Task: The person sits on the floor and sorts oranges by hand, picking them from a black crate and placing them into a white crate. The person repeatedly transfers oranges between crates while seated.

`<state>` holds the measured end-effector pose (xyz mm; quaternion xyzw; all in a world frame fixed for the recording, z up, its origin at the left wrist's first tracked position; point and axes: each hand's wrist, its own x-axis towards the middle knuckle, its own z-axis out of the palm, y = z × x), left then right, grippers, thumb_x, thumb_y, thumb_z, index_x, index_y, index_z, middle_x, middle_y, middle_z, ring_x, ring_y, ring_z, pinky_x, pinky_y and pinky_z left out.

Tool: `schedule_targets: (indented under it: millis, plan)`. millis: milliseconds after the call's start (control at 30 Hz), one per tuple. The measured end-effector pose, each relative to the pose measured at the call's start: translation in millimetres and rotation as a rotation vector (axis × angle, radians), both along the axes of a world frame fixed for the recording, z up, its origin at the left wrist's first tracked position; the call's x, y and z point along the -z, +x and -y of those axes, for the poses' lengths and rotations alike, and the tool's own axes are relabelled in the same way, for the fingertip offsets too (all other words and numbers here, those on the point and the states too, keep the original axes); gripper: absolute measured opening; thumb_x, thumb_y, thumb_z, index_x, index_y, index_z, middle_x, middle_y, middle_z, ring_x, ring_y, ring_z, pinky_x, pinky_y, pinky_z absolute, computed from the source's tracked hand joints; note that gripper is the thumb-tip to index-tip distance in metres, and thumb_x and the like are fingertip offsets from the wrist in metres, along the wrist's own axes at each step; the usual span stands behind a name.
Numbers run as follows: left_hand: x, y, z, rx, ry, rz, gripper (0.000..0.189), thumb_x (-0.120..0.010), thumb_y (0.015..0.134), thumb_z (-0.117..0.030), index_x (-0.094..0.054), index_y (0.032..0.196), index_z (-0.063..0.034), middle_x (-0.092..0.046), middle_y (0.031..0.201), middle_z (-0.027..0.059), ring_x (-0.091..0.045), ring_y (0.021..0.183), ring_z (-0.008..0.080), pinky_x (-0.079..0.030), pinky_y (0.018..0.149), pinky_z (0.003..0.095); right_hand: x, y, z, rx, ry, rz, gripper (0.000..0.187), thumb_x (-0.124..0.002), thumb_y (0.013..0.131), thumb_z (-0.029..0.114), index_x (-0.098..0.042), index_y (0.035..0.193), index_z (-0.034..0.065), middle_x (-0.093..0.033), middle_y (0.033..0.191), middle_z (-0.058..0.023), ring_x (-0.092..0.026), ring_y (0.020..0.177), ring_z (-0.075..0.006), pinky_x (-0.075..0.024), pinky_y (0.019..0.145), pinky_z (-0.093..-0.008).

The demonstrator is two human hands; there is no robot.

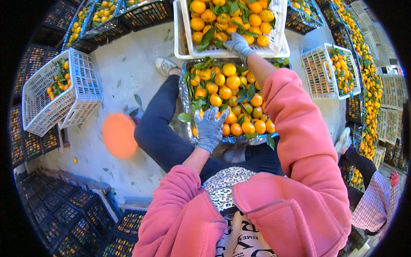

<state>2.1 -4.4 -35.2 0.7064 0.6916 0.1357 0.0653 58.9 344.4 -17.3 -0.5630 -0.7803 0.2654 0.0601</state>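
My left hand (209, 130), in a grey knit glove, lies with its fingers spread on mandarins (236, 129) at the near left of a film-lined crate (185, 106). No fruit shows in its grasp. My right hand (239, 46), gloved alike, reaches across to the near edge of a white plastic crate (282, 30) just beyond. Its fingertips are among mandarins (255, 20) and green leaves there, and whether they grip a fruit cannot be seen. The white crate rests on another white crate (179, 32). Both loads of fruit carry leafy stems.
White crates of mandarins stand at left (85, 80) and right (316, 74). Black crates (141, 17) line the back, with more stacked at lower left (83, 221). Fallen leaves (138, 100) and a loose mandarin (75, 160) lie on the floor. A person in checked clothing (372, 199) is at right.
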Motion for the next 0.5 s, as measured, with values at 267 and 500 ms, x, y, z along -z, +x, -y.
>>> schedule_targets:
  millis: [267, 500]
  plan:
    - [0, -1, 2, 0.025, -0.002, 0.012, 0.051, -0.059, 0.076, -0.019, -0.053, 0.125, -0.0307, -0.050, 0.123, 0.0089, -0.047, 0.113, 0.0262, -0.022, 0.101, 0.0608, 0, -24, 11, 0.121, -0.033, 0.129, 0.081, -0.074, 0.068, 0.046, -0.046, 0.133, 0.0066, -0.058, 0.122, -0.0199, -0.054, 0.114, -0.0348, -0.0435, 0.096, -0.0402]
    - [-2, -1, 2, 0.018, 0.018, 0.028, 0.050, -0.059, 0.077, -0.020, -0.054, 0.125, -0.0307, -0.050, 0.122, 0.0082, -0.047, 0.113, 0.0266, -0.022, 0.101, 0.0615, -11, -11, 19, 0.276, -0.009, -0.171, 0.077, -0.084, 0.060, 0.028, -0.050, 0.125, 0.0026, -0.057, 0.119, -0.0202, -0.056, 0.109, -0.0302, -0.0460, 0.093, -0.0369]
